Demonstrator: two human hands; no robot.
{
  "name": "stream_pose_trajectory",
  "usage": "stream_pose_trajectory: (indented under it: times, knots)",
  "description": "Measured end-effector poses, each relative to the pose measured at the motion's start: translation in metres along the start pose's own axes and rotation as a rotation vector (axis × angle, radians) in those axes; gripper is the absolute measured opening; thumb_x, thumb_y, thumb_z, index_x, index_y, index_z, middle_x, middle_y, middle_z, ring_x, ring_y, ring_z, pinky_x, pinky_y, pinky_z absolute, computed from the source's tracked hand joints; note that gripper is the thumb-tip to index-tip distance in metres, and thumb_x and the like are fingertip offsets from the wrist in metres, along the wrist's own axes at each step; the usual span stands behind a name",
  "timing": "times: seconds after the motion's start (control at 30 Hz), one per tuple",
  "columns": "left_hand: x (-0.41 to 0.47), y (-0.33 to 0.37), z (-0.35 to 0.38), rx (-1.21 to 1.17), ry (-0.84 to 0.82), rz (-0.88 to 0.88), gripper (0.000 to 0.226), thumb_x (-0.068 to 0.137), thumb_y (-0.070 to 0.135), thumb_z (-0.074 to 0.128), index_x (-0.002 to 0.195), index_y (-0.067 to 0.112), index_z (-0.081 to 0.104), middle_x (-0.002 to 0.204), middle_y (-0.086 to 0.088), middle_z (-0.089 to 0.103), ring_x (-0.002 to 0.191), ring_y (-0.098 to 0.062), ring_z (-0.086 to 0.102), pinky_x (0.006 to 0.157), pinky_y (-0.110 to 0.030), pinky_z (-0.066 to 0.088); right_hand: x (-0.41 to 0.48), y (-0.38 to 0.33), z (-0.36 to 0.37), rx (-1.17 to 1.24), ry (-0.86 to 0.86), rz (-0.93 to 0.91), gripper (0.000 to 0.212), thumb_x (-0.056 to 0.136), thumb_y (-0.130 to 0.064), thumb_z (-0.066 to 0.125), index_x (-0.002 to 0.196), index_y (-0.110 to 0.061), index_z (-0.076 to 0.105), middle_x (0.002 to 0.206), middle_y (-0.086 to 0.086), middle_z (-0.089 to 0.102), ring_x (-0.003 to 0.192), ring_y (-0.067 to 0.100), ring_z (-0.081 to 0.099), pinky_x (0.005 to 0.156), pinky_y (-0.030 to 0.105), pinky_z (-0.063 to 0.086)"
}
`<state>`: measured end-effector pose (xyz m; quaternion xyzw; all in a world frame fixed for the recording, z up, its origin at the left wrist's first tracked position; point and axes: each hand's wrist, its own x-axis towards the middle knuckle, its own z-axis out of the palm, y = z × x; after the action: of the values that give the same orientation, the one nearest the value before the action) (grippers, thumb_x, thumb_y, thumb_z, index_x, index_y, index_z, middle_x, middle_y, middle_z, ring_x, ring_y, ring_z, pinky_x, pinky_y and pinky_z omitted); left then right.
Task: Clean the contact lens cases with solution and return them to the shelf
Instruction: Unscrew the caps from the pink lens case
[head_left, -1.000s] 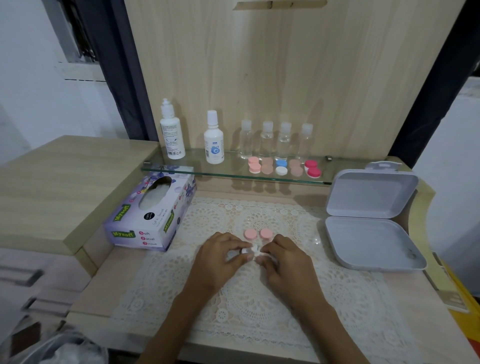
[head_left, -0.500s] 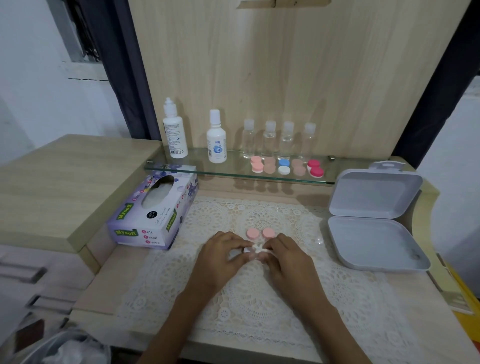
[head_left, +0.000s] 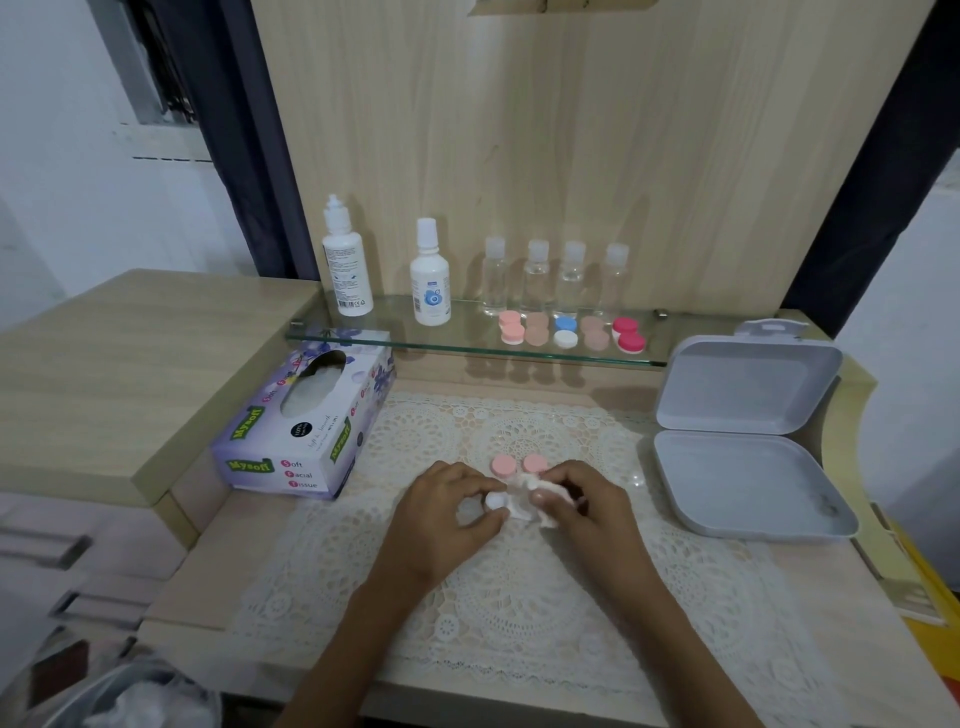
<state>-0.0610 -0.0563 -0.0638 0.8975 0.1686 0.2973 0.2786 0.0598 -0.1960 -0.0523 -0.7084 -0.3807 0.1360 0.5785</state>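
Note:
A white lens case (head_left: 495, 501) sits pinched in my left hand (head_left: 447, 514) over the lace mat (head_left: 519, 587). My right hand (head_left: 587, 506) holds a crumpled white tissue (head_left: 530, 493) pressed against that case. Two loose pink caps (head_left: 504, 465) lie on the mat just beyond my fingers. On the glass shelf (head_left: 467, 343) stand two white solution bottles (head_left: 430, 280), several small clear bottles (head_left: 537, 275) and a row of lens cases (head_left: 566, 332) in peach, blue-white and red.
A purple tissue box (head_left: 306, 431) lies left of the mat. An open grey plastic box (head_left: 748, 447) rests at the right. A wooden cabinet top (head_left: 114, 358) rises on the left, and a bin with a plastic bag (head_left: 140, 696) shows at the bottom left.
Both hands stay together over the mat. My fingers have shifted slightly, and more of the tissue and the white case now shows between them.

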Motion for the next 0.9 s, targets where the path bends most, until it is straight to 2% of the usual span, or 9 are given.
stream_pose_trajectory:
  times: [0.13,0.23,0.3,0.37,0.43,0.5,0.57,0.63,0.9]
  knots:
    - [-0.001,0.0,0.0,0.002,0.015,0.039,0.035,0.074,0.05,0.059,0.096,0.026,0.072,0.091,0.019,0.065,0.088,0.0,0.054,0.078,-0.017,0.043,0.001,0.003,-0.007,0.248,0.169,0.093,0.009,0.084,-0.01,0.068,0.079,-0.013,0.061,0.07,0.005,0.06,0.063,0.015,0.054,0.058,0.032,0.044]
    - [-0.001,0.004,-0.002,-0.007,0.047,0.121,0.03,0.077,0.044,0.064,0.097,0.022,0.072,0.094,0.016,0.065,0.09,-0.001,0.056,0.077,-0.024,0.049,0.003,0.009,-0.008,0.253,0.181,0.128,0.002,0.082,-0.017,0.067,0.083,-0.016,0.068,0.077,0.005,0.07,0.071,0.025,0.066,0.066,0.046,0.055]
    - [-0.002,0.007,-0.003,-0.068,0.085,0.178,0.027,0.08,0.034,0.07,0.1,0.017,0.071,0.097,0.011,0.065,0.091,-0.002,0.059,0.078,-0.023,0.05,0.004,0.01,-0.007,0.233,0.165,0.137,0.011,0.081,-0.015,0.064,0.087,-0.017,0.073,0.082,0.004,0.073,0.078,0.026,0.069,0.073,0.051,0.057]
    - [-0.002,0.008,-0.005,-0.122,0.108,0.221,0.026,0.08,0.025,0.073,0.102,0.012,0.071,0.099,0.007,0.064,0.089,-0.002,0.061,0.076,-0.023,0.052,0.006,0.008,-0.006,0.273,0.101,0.152,0.018,0.084,0.0,0.061,0.089,-0.011,0.074,0.085,0.008,0.073,0.082,0.029,0.07,0.077,0.054,0.056]
    - [-0.002,0.008,-0.004,-0.135,0.115,0.262,0.026,0.081,0.022,0.074,0.103,0.009,0.071,0.099,0.004,0.064,0.086,-0.003,0.062,0.073,-0.024,0.053,0.008,0.004,-0.006,0.395,-0.036,0.208,0.018,0.085,0.005,0.058,0.09,-0.002,0.073,0.087,0.024,0.07,0.083,0.04,0.065,0.079,0.058,0.05]
    - [-0.002,0.008,-0.004,-0.149,0.129,0.279,0.025,0.081,0.021,0.074,0.102,0.008,0.071,0.099,0.003,0.065,0.085,-0.004,0.063,0.071,-0.026,0.054,0.011,-0.004,-0.009,0.477,-0.2,0.297,0.017,0.088,0.004,0.054,0.093,0.005,0.07,0.092,0.034,0.065,0.085,0.042,0.061,0.078,0.05,0.051]
    - [-0.001,0.007,-0.004,-0.171,0.154,0.273,0.026,0.08,0.022,0.074,0.101,0.007,0.072,0.099,0.003,0.065,0.081,-0.003,0.064,0.069,-0.025,0.055,0.014,-0.011,-0.014,0.506,-0.344,0.384,0.022,0.091,0.002,0.05,0.102,0.008,0.067,0.099,0.031,0.066,0.09,0.039,0.065,0.078,0.04,0.056]
    - [-0.001,0.006,-0.003,-0.191,0.165,0.262,0.027,0.08,0.024,0.074,0.102,0.007,0.073,0.099,0.004,0.065,0.078,-0.002,0.065,0.067,-0.025,0.055,0.018,-0.015,-0.02,0.57,-0.441,0.449,0.026,0.092,0.001,0.045,0.109,0.009,0.063,0.106,0.029,0.066,0.095,0.037,0.066,0.084,0.041,0.057]
    - [0.0,0.005,-0.003,-0.218,0.188,0.262,0.03,0.078,0.024,0.076,0.102,0.009,0.074,0.098,0.003,0.066,0.084,-0.002,0.065,0.07,-0.023,0.056,0.021,-0.011,-0.026,0.728,-0.484,0.46,0.029,0.085,-0.002,0.048,0.102,0.002,0.072,0.11,0.031,0.064,0.097,0.038,0.066,0.083,0.04,0.056]
